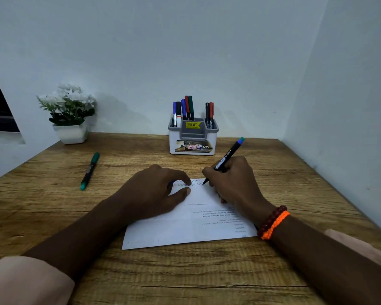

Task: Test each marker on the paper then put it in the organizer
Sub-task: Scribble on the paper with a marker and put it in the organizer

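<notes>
Marker gripped in right hand, tip on paper, left hand flat beside it.

The table is matt wood with a coarse streaked grain, the paper on it thin and smooth, the organizer glossy white and grey plastic with shiny printed stickers, the markers smooth plastic, and the flower pot glossy white.

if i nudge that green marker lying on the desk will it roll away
Probably a little: the green marker looks round-bodied and lies free on the flat wooden desk, touching nothing. It seems thin, so likely light and stiff. Whether it has a clip to stop it, I cannot tell.
</notes>
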